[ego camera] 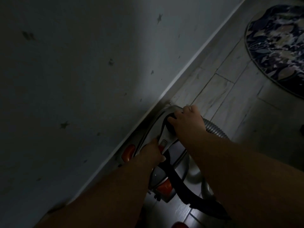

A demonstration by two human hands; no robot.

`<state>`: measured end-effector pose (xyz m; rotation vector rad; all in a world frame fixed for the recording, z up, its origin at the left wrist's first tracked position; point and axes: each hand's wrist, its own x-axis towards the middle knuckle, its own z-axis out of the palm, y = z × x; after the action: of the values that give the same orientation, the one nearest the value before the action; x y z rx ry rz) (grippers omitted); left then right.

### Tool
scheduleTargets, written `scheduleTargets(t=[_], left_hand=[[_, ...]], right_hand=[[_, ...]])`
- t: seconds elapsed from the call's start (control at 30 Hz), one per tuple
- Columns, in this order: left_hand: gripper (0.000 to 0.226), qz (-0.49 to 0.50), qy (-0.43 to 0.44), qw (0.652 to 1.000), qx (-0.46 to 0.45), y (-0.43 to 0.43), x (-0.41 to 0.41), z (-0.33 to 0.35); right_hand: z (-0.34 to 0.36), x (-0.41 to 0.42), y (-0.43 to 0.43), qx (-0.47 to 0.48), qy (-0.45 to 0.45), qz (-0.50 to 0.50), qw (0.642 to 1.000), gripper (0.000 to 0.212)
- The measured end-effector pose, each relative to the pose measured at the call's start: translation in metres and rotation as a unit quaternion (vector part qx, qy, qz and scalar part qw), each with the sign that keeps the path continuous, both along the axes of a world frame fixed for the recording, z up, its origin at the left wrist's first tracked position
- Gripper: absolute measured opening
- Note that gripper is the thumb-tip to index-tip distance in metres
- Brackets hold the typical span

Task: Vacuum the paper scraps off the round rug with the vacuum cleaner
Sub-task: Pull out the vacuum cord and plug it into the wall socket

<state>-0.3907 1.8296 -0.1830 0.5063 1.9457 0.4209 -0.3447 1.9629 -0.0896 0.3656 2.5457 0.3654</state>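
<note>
Beside wall [82, 79] — 2 hands grip vacuum cleaner [166, 176] — left hand [150, 153], right hand [185, 120].

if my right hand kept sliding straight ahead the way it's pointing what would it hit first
Probably the skirting board at the foot of the wall. The right hand rests on the vacuum cleaner, fingers aimed up-left toward it. Depth is unclear in this dim view.

Round rug [278, 41] cut off by top & right edges, paper scraps too blurred to tell from pattern, vacuum cleaner [166, 175] body partly hidden under both forearms, hose [213, 129] end behind right arm
</note>
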Motion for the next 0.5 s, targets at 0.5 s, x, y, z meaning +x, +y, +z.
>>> scheduleTargets(t=[0.5], left_hand=[[0.091,0.036,-0.007,0.999,0.019,-0.005,0.008,-0.004]], right_hand=[[0.0,0.008,-0.01,0.01,0.009,-0.04,0.999,0.055]])
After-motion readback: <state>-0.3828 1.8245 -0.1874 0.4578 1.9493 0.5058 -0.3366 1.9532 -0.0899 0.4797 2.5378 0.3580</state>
